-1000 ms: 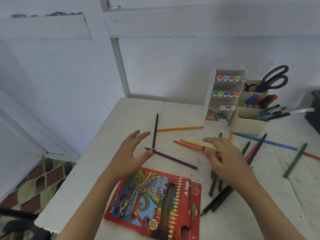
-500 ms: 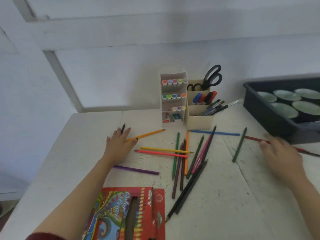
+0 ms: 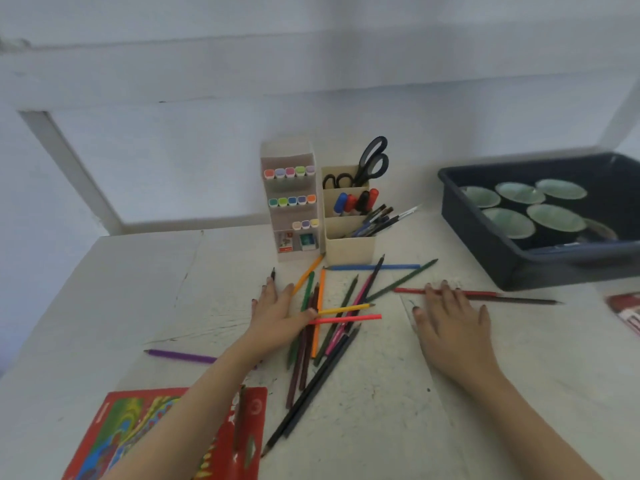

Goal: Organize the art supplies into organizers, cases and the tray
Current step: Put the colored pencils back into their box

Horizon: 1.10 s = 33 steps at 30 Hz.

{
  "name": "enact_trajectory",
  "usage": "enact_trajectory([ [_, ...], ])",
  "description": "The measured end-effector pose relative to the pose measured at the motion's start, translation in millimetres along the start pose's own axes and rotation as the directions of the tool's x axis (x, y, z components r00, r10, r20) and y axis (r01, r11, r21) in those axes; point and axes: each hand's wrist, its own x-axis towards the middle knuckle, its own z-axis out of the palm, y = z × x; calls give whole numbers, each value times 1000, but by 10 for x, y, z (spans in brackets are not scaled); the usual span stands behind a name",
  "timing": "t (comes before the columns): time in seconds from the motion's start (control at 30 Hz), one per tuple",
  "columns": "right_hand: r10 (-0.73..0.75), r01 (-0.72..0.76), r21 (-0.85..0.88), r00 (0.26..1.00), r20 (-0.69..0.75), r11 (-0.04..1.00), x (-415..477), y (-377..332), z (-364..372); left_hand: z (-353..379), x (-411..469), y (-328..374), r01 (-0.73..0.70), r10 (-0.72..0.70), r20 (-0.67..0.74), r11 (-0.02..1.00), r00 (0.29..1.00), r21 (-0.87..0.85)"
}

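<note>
Several coloured pencils (image 3: 325,327) lie in a loose pile on the white table (image 3: 381,410). My left hand (image 3: 277,317) lies flat with straight fingers on the pile's left side, over a black pencil (image 3: 273,273) and touching the orange, yellow and pink ones. My right hand (image 3: 450,323) lies flat to the right, its fingertips on a red pencil (image 3: 485,293). A purple pencil (image 3: 180,356) lies apart at the left. The red pencil case (image 3: 121,434) sits at the near left, partly under my left forearm.
A white marker organizer (image 3: 291,202) and a cream pen holder (image 3: 349,247) with scissors (image 3: 370,161) stand at the back. A dark tray (image 3: 519,265) with pale green round cups sits at the right. A red packet (image 3: 627,310) shows at the right edge.
My left hand has pushed the orange, yellow and pink pencils rightward into the pile. My right hand has slid left along the red pencil toward the pile. The view has shifted closer.
</note>
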Motion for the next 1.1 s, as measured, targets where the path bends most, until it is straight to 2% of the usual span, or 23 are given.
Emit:
enact_trajectory([
  [0.23, -116, 107, 116, 991, 73, 987, 26, 67, -44, 263, -56, 402, 31, -27, 36, 992, 999, -125],
  [0.3, -125, 121, 196, 992, 10, 973, -3, 229, -120, 227, -60, 418, 57, -60, -20, 988, 998, -143],
  [0.37, -102, 121, 263, 991, -84, 957, -28, 456, -193, 186, -80, 356, 112, -125, -149, 989, 981, -96],
  [0.43, -80, 121, 278, 984, -157, 953, -31, 649, -232, 136, -128, 163, 238, -239, -311, 970, 920, -40],
  [0.5, -86, 125, 260, 984, -157, 957, -20, 801, -249, 118, -203, -24, 419, -407, -396, 906, 823, -61],
  [0.6, -132, 143, 188, 989, -68, 972, 32, 901, -205, 150, -305, -137, 603, -613, -373, 782, 696, -160],
  [0.67, -156, 156, 138, 988, -7, 978, 74, 875, -163, 206, -325, -131, 646, -639, -378, 753, 670, -126],
  [0.8, -197, 191, 72, 977, 83, 979, 136, 744, -114, 308, -296, 1, 595, -568, -387, 802, 726, -60],
  [0.97, -240, 242, 11, 959, 149, 970, 141, 550, -101, 515, -269, 364, 407, -379, -312, 913, 871, 26],
  [1.1, -287, 295, -16, 940, 186, 955, 122, 364, -120, 654, -308, 591, 137, -165, -239, 982, 957, -127],
])
